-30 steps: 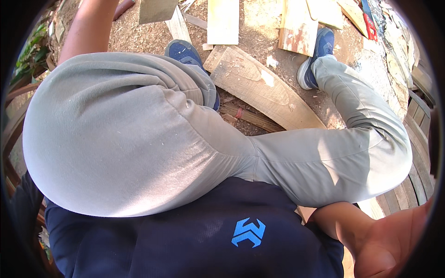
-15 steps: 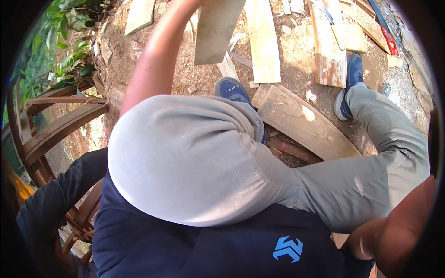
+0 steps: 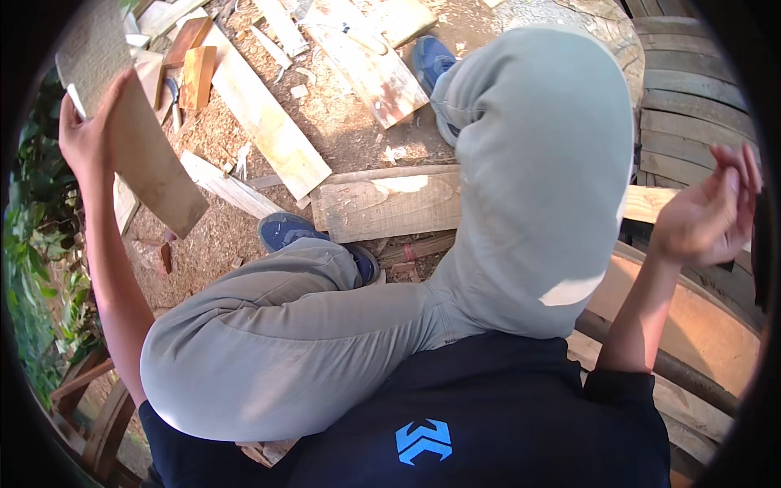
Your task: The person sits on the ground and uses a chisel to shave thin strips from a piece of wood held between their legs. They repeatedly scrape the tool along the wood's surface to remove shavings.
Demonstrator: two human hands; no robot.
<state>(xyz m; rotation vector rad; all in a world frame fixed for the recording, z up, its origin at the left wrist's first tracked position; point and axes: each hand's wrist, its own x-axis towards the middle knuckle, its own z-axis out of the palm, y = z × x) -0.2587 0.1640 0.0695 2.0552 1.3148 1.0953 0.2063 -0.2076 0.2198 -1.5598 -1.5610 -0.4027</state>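
Note:
At the upper left, my left hand [image 3: 88, 134] grips a long, flat wooden plank [image 3: 150, 150] by its edge. The plank is tilted, and its lower end hangs above ground strewn with shavings. On the far right my right hand [image 3: 706, 213] is raised beside my bent knee. Its fingers are loosely bent, a little blurred and apart, with nothing seen in them. Behind it are stacked wooden slats [image 3: 691, 122]. Between my feet, another broad plank [image 3: 386, 207] lies on the ground.
A long pale board [image 3: 264, 118] and a stained board [image 3: 378, 81] lie ahead, with a pale-handled tool [image 3: 364, 39] on the latter. Orange-brown wood blocks [image 3: 198, 77] rest near another handled tool [image 3: 174, 104]. Leafy plants [image 3: 37, 211] border the left side.
My view has turned to the right. The plank in my left hand now sits farther left in view. My right hand, out of sight before, has come up at the right.

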